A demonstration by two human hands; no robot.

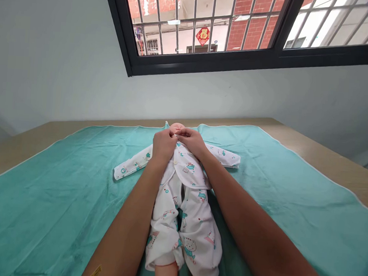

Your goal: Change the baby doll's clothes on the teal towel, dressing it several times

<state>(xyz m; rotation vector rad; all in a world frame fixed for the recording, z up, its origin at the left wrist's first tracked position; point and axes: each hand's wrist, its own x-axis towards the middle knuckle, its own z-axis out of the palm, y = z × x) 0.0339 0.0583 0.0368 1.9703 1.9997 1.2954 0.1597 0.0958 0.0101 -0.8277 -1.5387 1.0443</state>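
Observation:
A baby doll [177, 126] lies on its back, its head at the far end and its bare legs [166, 275] towards me. It wears a white printed baby shirt [186, 167] with long sleeves spread out to both sides, and matching pants [193, 222]. At the neck, my left hand [164, 144] is closed on the shirt's collar. My right hand [192, 141] pinches the collar from the other side, its fingertips meeting those of the left. The fingers hide the top fastening. A small button shows lower on the shirt's front.
A teal cloth [72, 197] with creases covers most of the wooden table [300, 137] under the doll. Behind the table stands a white wall [66, 62] with a dark-framed, barred window [208, 66].

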